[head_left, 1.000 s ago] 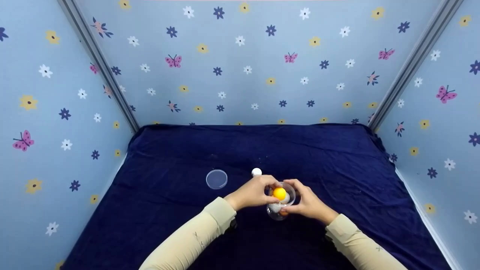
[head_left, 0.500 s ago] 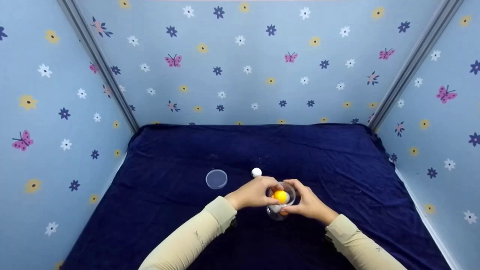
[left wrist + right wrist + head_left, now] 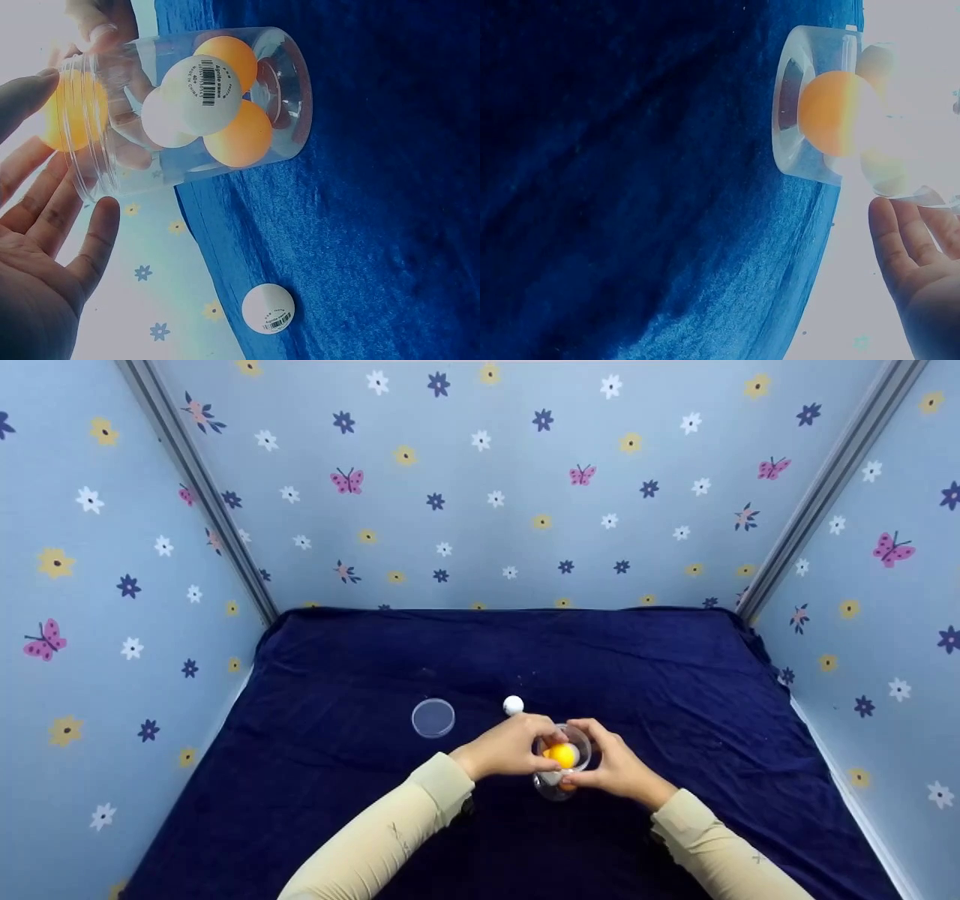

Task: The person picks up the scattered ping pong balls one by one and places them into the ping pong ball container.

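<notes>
A clear plastic jar (image 3: 550,792) stands upright on the dark blue cloth, its mouth without a lid. My right hand (image 3: 621,765) grips the jar near its rim. At the mouth, my left hand (image 3: 504,747) pinches an orange ping-pong ball (image 3: 562,756), which sits partly inside the neck in the left wrist view. Lower in the jar lie a white ball with printing (image 3: 184,94), an orange ball (image 3: 240,135) and several others. Part of the right hand (image 3: 105,22) shows behind the jar there. Glare washes out much of the jar in the right wrist view.
A loose white ping-pong ball (image 3: 513,705) lies on the cloth just beyond my left hand. Left of it is a round clear lid (image 3: 433,718), lying flat. Flower-patterned walls (image 3: 480,495) surround the cloth-covered table (image 3: 360,652) at the back and both sides.
The orange ball in my left fingers has moved slightly down and right, deeper into the jar's mouth. My right hand and the jar have stayed in place.
</notes>
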`<state>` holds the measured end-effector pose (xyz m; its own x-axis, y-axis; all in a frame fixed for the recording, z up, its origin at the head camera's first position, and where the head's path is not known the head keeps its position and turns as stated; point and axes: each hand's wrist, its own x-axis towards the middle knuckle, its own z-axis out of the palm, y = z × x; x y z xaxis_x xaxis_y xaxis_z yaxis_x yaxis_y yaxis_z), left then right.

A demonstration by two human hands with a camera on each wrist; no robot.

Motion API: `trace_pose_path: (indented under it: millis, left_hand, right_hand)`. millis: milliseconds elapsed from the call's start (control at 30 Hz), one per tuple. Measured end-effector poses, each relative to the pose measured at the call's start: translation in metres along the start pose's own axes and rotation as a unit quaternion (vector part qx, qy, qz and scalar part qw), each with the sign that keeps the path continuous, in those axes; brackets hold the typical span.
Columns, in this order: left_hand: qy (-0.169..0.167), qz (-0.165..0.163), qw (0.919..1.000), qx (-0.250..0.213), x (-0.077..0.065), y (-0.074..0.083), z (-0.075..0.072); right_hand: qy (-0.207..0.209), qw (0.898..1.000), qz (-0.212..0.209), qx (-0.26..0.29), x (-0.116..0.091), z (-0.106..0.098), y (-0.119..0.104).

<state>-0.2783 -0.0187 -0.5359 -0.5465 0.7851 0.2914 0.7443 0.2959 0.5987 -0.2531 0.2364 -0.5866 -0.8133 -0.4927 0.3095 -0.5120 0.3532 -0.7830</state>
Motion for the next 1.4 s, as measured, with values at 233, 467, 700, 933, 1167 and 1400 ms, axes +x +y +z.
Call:
trace_pose_path:
  millis: [233,467,700,933,1167,1400]
  left_hand:
    - [0.006,0.012,0.9996,-0.024,0.001,-0.001,0.000]
    - [0.030,0.021,0.9988,-0.032,0.001,-0.002,0.001]
    - [0.075,0.030,0.9953,-0.052,-0.002,-0.004,-0.003]
    - [0.112,0.009,0.9933,-0.029,-0.005,-0.008,-0.009]
    - [0.127,-0.009,0.9909,-0.046,-0.009,-0.014,-0.012]
    - [0.142,-0.023,0.9882,-0.054,-0.012,-0.020,-0.012]
  right_hand:
    - [0.006,1.000,-0.008,0.001,0.001,0.001,-0.001]
    - [0.014,1.000,-0.012,-0.002,0.001,0.001,-0.001]
    - [0.009,1.000,-0.003,-0.003,0.000,0.000,-0.001]
    - [0.005,1.000,0.001,0.006,0.000,0.001,-0.001]
    - [0.004,1.000,0.002,0.006,0.000,0.001,0.000]
    - [0.004,1.000,0.004,0.002,0.000,0.001,-0.001]
